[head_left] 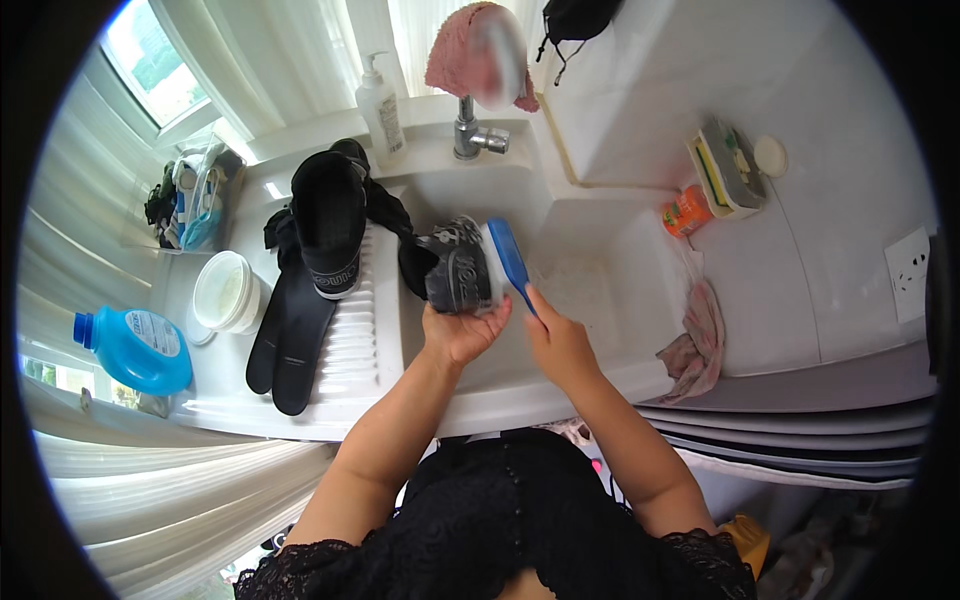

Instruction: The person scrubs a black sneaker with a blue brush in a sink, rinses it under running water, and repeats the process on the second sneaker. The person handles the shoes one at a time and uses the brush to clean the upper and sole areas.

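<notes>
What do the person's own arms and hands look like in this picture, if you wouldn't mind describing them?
The left hand and the right hand are bare, without gloves, and no watch or bracelet shows at either wrist. The sleeves are short, black and lacy, with an openwork pattern, and leave the forearms uncovered. They match the black top.

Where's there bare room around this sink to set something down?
The basin floor right of the blue brush looks bare. A strip of ribbed board, between the black insoles and the basin, is also free. It's crowded farther left: black shoe, white tub, blue bottle.
</notes>
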The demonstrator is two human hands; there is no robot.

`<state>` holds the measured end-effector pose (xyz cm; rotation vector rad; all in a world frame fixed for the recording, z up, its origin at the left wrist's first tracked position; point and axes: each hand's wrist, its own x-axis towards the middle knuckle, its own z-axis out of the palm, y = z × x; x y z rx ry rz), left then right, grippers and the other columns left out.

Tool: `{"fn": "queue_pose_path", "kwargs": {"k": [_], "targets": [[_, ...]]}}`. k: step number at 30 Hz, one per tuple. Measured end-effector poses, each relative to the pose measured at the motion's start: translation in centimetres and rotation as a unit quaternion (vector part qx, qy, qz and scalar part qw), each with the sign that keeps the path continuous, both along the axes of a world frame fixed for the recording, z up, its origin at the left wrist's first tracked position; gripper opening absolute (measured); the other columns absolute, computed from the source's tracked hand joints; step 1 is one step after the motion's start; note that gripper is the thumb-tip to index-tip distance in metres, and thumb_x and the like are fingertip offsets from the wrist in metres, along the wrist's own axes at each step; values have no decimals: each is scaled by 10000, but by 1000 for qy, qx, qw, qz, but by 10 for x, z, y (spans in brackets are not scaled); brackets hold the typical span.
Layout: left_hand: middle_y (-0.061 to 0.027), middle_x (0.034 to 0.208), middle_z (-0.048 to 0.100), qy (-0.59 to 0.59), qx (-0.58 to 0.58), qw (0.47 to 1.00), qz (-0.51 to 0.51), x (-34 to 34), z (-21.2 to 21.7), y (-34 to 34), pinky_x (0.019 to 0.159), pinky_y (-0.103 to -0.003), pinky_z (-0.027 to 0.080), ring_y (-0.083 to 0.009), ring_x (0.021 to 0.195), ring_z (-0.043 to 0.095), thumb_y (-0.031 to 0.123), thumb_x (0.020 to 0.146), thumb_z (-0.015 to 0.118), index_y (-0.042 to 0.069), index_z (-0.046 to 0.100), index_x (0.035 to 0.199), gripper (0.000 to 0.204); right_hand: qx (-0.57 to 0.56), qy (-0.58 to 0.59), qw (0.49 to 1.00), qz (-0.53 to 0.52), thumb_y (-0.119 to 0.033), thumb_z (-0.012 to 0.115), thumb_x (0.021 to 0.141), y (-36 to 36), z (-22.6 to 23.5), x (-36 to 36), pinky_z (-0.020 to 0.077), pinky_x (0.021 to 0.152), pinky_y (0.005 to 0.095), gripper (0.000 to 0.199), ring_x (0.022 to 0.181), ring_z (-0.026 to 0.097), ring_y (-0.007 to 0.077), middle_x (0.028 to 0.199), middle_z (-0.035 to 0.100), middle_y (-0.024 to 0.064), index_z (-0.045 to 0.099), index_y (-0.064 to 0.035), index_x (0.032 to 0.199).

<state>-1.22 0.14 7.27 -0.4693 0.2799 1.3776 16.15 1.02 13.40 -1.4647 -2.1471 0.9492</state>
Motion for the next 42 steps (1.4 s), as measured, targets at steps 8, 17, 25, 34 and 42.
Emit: {"fn": "queue_pose_path", "kwargs": {"k": [8, 17, 25, 34, 42], "targets": [[-188, 1391, 415, 88, -270, 956, -70, 0, -8, -11, 1053, -650, 209, -391, 1312, 338, 274, 832, 335, 55, 473, 1305, 539, -36, -122, 990, 59, -238, 521, 913, 27, -74, 14, 500, 700, 450, 426, 765, 636, 388, 869, 658, 212, 507, -149, 1330], [-255, 1385, 359, 273, -415, 860, -114, -30, -113, 1, 996, -652, 316, -483, 1299, 291, 64, 770, 513, -24, 390, 1335, 585, -269, -133, 949, 97, -293, 522, 935, 38, -73, 7, 479, 439, 343, 436, 442, 540, 186, 634, 580, 96, 499, -174, 1353], [-240, 1168, 561, 884, -106, 427, -157, 36, -37, 3, 959, -380, 432, -378, 1118, 528, 219, 664, 673, -67, 483, 1217, 651, -268, -28, 962, 37, -260, 523, 926, 86, -40, 20, 455, 429, 332, 446, 431, 523, 178, 643, 561, 75, 490, -166, 1361], [-232, 1216, 582, 831, -194, 437, -284, -18, -140, 46, 946, -398, 459, -372, 1131, 562, 293, 821, 651, -21, 534, 1259, 552, -194, -60, 974, 96, -278, 534, 913, 73, -44, 35, 507, 599, 421, 459, 649, 625, 310, 773, 641, 157, 493, -166, 1356], [-121, 1006, 661, 669, -102, 728, -107, 2, -29, 3, 820, -343, 494, -234, 892, 636, -45, 828, 584, -33, 593, 1109, 281, 6, -117, 987, 108, -265, 495, 933, 59, -51, -2, 484, 653, 506, 476, 715, 620, 402, 779, 634, 211, 401, -217, 1397]]}}
